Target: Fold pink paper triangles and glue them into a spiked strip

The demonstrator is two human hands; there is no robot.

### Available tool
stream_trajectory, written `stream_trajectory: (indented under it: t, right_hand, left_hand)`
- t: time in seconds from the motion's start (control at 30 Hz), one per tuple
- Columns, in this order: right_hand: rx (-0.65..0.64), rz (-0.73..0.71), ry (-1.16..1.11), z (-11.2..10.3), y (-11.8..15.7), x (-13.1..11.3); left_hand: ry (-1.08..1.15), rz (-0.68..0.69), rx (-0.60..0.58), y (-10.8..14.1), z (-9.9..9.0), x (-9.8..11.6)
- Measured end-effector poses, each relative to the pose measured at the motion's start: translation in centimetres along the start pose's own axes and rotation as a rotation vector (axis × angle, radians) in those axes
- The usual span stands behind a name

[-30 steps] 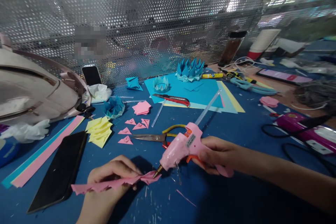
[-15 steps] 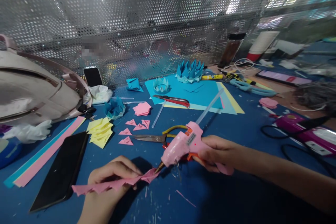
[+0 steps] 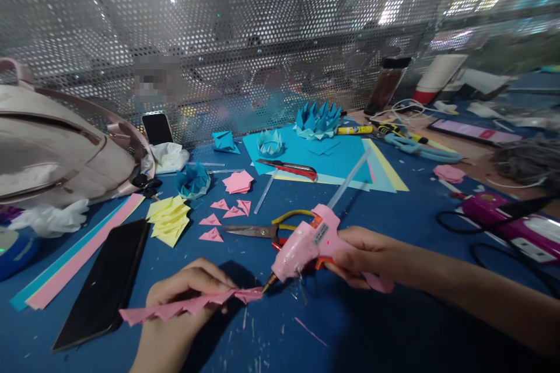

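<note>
My left hand [image 3: 188, 297] pinches a zigzag strip of folded pink paper [image 3: 175, 308] above the blue table. Closed around the handle of a pink glue gun [image 3: 301, 247] is my right hand [image 3: 363, 253]. The gun's metal nozzle touches or nearly touches the strip's right end, and a clear glue stick [image 3: 350, 178] sticks out of its back. Small pink folded triangles [image 3: 211, 235] lie beyond my left hand. Scissors [image 3: 254, 231] rest partly behind the gun.
A black phone [image 3: 102, 285], paper strips [image 3: 87, 250] and yellow papers [image 3: 168, 218] lie left, near a bag [image 3: 56, 145]. Farther back are blue sheets [image 3: 289, 145], a red cutter [image 3: 289, 169] and blue paper crowns [image 3: 318, 119]. A purple power strip [image 3: 503, 221] sits right.
The glue gun has shifted slightly right, its nozzle now at the strip's tip. The strip's right end looks flatter. Both hands keep their hold.
</note>
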State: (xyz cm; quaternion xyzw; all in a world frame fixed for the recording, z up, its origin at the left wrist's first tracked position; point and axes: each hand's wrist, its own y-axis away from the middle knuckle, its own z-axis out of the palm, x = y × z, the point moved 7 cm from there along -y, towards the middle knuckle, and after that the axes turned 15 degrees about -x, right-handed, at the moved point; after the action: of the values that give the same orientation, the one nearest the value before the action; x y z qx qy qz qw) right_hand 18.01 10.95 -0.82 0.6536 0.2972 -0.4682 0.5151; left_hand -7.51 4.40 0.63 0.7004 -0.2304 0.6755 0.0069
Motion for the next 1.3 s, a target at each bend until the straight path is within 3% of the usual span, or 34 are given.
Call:
stream_trajectory:
  t: [0.6,0.83,1.0,1.3]
  right_hand:
    - [0.097,0.088,0.072,-0.6,0.65,-0.39]
    - [0.034,0.0,-0.015,-0.21,0.14,-0.38]
    - [0.06,-0.053,-0.028,-0.69,0.14,0.09]
    - [0.035,-0.102,-0.013,-0.28,0.0,-0.65]
  left_hand:
    - [0.022,-0.082,0.1,0.37,-0.31,-0.74]
    - [0.001,-0.129,0.175,0.37,-0.33,-0.65]
    - [0.033,-0.184,0.278,0.54,-0.15,-0.51]
    - [0.071,-0.19,0.259,0.5,0.18,-0.55]
